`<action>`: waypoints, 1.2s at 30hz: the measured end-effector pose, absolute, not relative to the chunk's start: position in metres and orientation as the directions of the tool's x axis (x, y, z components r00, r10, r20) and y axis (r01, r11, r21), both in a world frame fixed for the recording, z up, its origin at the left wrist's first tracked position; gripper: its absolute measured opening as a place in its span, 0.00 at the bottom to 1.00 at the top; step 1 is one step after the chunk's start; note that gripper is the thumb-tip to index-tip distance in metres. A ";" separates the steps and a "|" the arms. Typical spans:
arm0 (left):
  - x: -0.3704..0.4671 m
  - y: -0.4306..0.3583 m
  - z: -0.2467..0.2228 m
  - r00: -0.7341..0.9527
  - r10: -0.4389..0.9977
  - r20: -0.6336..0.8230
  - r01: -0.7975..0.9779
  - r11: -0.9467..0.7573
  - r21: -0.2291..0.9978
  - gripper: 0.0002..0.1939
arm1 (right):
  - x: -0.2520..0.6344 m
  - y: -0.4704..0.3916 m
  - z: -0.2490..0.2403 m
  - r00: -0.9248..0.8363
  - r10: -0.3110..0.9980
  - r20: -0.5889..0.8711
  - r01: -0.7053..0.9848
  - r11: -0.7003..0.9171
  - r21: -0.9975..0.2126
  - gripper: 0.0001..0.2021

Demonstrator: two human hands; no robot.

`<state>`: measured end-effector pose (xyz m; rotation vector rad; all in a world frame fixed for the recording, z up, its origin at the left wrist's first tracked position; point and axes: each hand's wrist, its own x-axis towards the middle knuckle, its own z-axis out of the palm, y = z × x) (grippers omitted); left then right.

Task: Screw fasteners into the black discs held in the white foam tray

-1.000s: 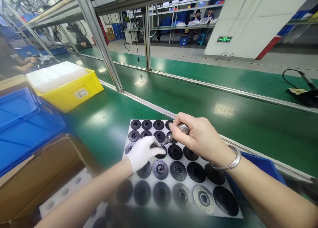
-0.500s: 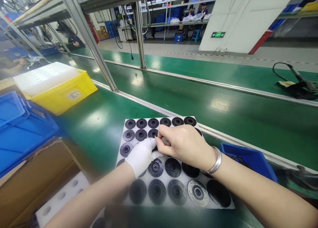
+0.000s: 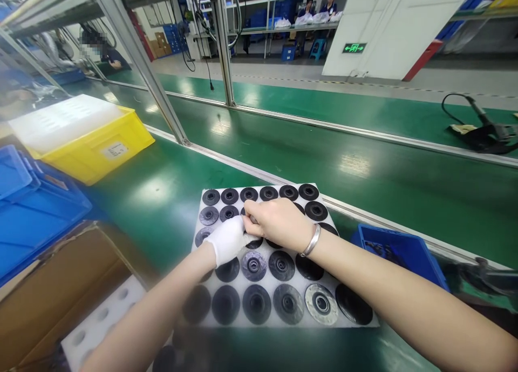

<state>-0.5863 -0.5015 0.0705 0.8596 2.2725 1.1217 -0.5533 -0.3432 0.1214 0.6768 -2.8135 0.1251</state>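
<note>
A white foam tray [image 3: 208, 319] carries rows of round black discs, each with a raised ring or hub in its middle; one front disc [image 3: 321, 305] looks paler and shinier. Over the tray's middle rows my two hands meet. My left hand [image 3: 229, 241], in a white glove, is closed, its fingertips partly covered by the right hand. My right hand [image 3: 279, 223], bare with a silver bangle [image 3: 311, 240] at the wrist, is curled in a fist around a small greyish thing, mostly hidden by the fingers. What the left fingers grip is hidden too.
A blue bin [image 3: 404, 253] with small dark parts stands right of the tray. On the left are a yellow crate [image 3: 97, 153] with white foam, blue bins [image 3: 38, 210] and an open cardboard box [image 3: 60, 285]. A metal post [image 3: 137, 64] rises from the green bench.
Both hands have shifted slightly left over the tray, still together and closed. The whole view has moved a little; the discs look the same.
</note>
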 end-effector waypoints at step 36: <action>-0.597 -0.531 0.081 -0.808 0.485 -0.334 -0.570 -0.502 0.650 0.06 | -0.560 -0.353 0.105 -0.845 -0.513 0.151 -0.534 0.823 -0.192 0.07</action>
